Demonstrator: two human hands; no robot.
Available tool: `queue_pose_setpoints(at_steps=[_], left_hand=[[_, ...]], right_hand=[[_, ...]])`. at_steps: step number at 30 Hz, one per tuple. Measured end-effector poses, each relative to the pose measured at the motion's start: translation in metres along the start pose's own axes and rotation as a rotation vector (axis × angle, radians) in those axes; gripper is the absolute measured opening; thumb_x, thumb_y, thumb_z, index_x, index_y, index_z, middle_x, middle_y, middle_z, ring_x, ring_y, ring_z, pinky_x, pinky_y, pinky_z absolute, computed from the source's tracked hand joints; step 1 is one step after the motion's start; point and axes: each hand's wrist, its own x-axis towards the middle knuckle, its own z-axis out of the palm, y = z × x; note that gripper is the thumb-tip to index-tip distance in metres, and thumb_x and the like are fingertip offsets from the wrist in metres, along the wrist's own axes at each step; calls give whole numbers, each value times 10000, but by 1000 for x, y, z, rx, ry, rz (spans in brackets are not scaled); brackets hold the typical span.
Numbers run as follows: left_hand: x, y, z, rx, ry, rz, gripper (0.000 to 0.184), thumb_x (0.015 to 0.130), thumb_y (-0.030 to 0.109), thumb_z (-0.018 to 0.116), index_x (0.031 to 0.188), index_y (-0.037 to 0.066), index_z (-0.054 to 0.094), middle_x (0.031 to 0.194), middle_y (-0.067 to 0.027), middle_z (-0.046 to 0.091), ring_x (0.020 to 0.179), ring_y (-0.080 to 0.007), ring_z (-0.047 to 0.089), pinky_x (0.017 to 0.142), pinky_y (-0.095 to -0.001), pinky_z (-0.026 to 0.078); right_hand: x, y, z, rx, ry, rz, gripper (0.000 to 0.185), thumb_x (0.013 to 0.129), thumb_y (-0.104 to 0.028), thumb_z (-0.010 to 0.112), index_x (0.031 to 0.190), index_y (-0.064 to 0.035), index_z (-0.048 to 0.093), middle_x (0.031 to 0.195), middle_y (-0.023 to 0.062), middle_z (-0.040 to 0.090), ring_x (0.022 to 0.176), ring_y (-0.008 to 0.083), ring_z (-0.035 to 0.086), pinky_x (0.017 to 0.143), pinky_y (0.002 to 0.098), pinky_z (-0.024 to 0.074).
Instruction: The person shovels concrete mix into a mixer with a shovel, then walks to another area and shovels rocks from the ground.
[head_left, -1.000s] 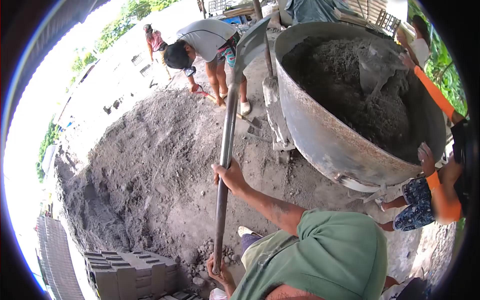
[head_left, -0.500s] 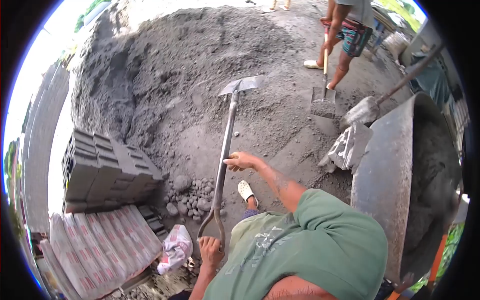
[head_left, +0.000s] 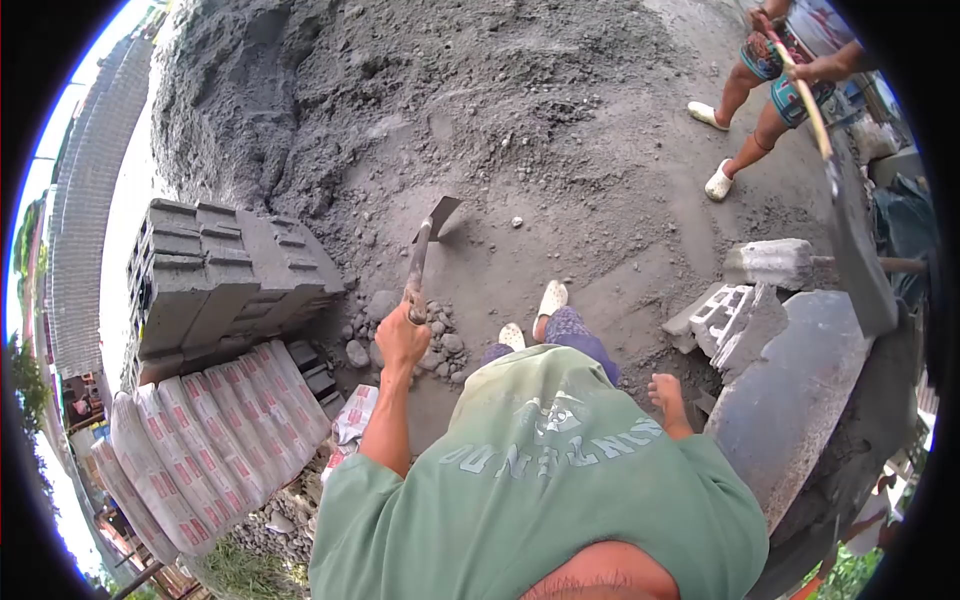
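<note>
Within the left hand [head_left: 402, 340], shovel [head_left: 419, 262] pointing ahead, right hand [head_left: 665, 391] apart

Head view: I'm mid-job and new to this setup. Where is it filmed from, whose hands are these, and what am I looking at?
There is no machine here: a person works bare-handed. Every picture comes from one camera worn on that person's head, looking forward and down, so the round lens bends the edges.

The left hand grips a shovel by its handle. The right hand is beside the body, with no tool visible in it.

On the ground lie a grey, sandy heap and rounded stones. At picture left are stacked blocks and printed bags. At upper right, another person holds a second shovel.
</note>
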Motion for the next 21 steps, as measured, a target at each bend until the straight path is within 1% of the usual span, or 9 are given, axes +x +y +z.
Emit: queue_pose_setpoints(at_steps=[3,5,7,8,9,11,13,17,21], left_hand=[[77,29,-39,0,-37,-96,169,674,163,571,790,40,573,836,-207,615,834,-394,567,718,-453,439],[131,23,-48,-128,0,-82,376,645,199,653,975,53,547,868,-221,620,863,-381,581,770,-439,442],[158,62,-78,-131,179,-161,696,598,235,727,1201,82,414,897,-237,617,896,-376,585,800,-422,444],[186,53,-77,-152,98,-198,850,602,262,737,1302,110,279,894,-267,603,892,-401,580,795,-406,449],[208,48,-74,-192,132,-75,744,676,177,710,1292,50,312,775,-148,597,541,-171,578,500,-303,469],[239,69,-84,-600,-145,-154,675,717,130,678,1288,52,327,726,-106,571,524,-156,555,465,-295,451],[268,87,-82,-895,-265,-238,643,734,69,651,1294,56,334,685,-71,542,489,-139,517,432,-286,425],[331,121,-67,-880,-165,-84,675,699,10,661,1293,64,344,654,-74,542,451,-126,489,399,-278,409],[392,148,-58,-999,-163,-100,676,707,18,655,1299,78,334,657,-50,502,453,-127,473,393,-278,412]], right_hand=[[-20,-19,26,-25,-31,-37,258,841,-263,535,994,-57,559,829,67,600,644,168,568,529,292,454],[-3,-44,33,-57,-50,-126,258,844,-258,525,997,-54,556,839,71,601,644,172,572,532,295,460],[44,-53,60,-65,-279,-482,281,847,-250,518,1026,-36,548,884,84,605,666,179,588,537,302,472],[32,-96,69,-52,-218,-373,291,842,-240,531,1041,-28,544,881,89,609,678,175,594,537,301,475],[13,-159,72,-33,-145,-264,304,837,-230,545,1056,-19,539,879,94,613,689,171,600,537,300,477],[73,-195,75,93,-165,-282,330,821,-267,582,1053,-33,556,891,72,637,708,169,607,628,299,471],[59,-278,55,55,-107,-409,368,821,-255,589,1116,-49,514,900,67,630,716,134,601,614,262,462],[66,-380,20,169,70,-543,336,829,-246,577,1099,-50,529,882,56,631,710,120,599,595,248,455],[76,-419,9,280,182,-526,311,838,-232,566,1087,-49,539,852,47,632,711,107,596,587,238,450]])
